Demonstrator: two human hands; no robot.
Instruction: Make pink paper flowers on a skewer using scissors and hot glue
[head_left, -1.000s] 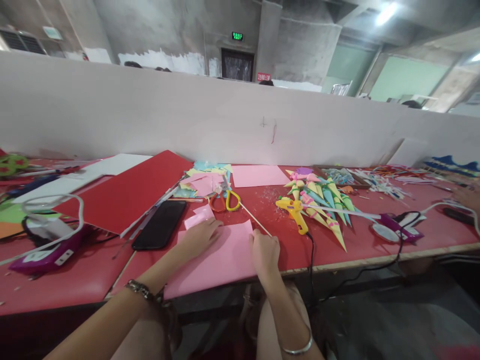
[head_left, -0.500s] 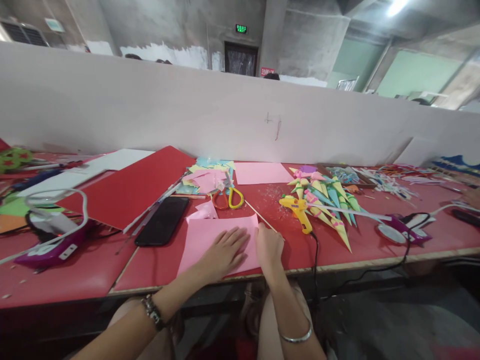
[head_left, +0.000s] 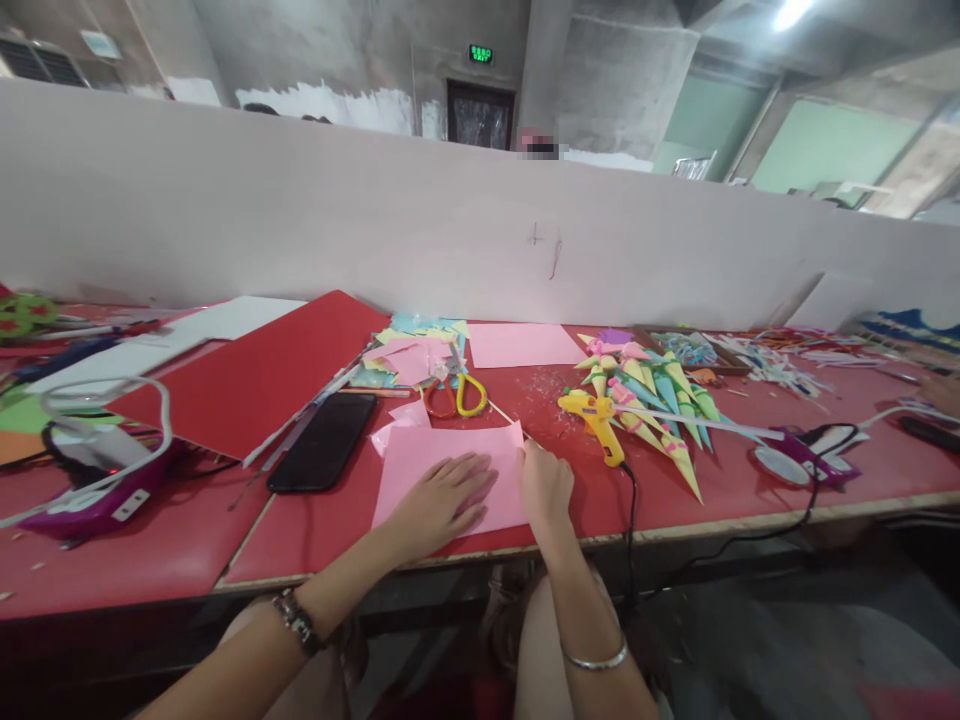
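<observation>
A pink sheet of paper (head_left: 405, 470) lies on the red tabletop in front of me. My left hand (head_left: 450, 495) rests flat on it, fingers stretched out and holding nothing. At the sheet's right edge my right hand (head_left: 546, 485) is closed, thumb and fingers pinching the paper near its slightly raised upper right corner. Partly behind that hand lies a thin pale stick (head_left: 500, 411). Beyond the sheet are scissors (head_left: 471, 395) with red and yellow handles. Pink scraps (head_left: 405, 415) touch the sheet's upper left side.
A black phone (head_left: 322, 442) lies left of the sheet, by a large red board (head_left: 262, 385). On the right are a yellow glue gun (head_left: 596, 420) with its cord over the table edge, and several paper cones (head_left: 679, 455). Purple power strips (head_left: 112, 500) stand at both sides.
The pink sheet has shifted slightly right and away from the table's front edge. My right hand has moved a little right with its edge; my left hand stays flat on it.
</observation>
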